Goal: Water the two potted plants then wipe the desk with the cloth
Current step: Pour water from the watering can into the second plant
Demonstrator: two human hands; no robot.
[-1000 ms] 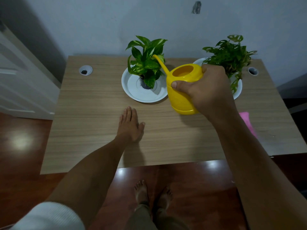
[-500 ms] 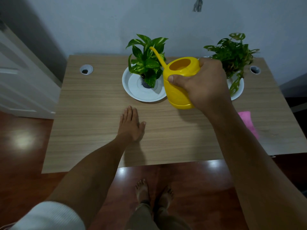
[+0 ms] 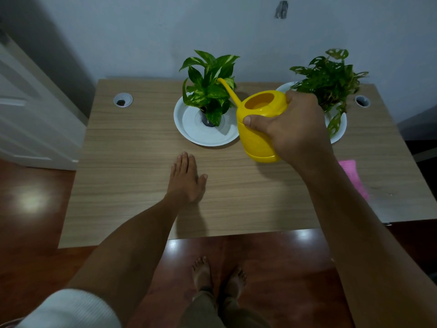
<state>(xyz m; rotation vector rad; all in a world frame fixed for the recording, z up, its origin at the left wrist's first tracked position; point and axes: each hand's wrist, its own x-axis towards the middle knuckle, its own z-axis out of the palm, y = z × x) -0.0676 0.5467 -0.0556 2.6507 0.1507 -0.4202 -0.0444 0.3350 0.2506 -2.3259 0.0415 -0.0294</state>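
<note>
My right hand (image 3: 294,129) grips a yellow watering can (image 3: 257,124), held above the wooden desk (image 3: 132,176). The can's thin spout reaches up and left into the leaves of the left potted plant (image 3: 209,91), which stands in a white saucer (image 3: 189,129). The right potted plant (image 3: 328,79) sits behind my right hand, its white saucer (image 3: 340,129) partly hidden. A pink cloth (image 3: 352,176) lies on the desk to the right, partly behind my right forearm. My left hand (image 3: 186,178) rests flat on the desk, palm down, holding nothing.
Two round cable holes sit near the desk's back corners, one at the left (image 3: 123,99) and one at the right (image 3: 362,101). A wall rises just behind the desk. A white door (image 3: 30,110) stands to the left. My bare feet (image 3: 217,275) are on the wooden floor below.
My right hand has carried the watering can left toward the left plant, so the spout now reaches into its leaves. My left hand has stayed flat on the desk.
</note>
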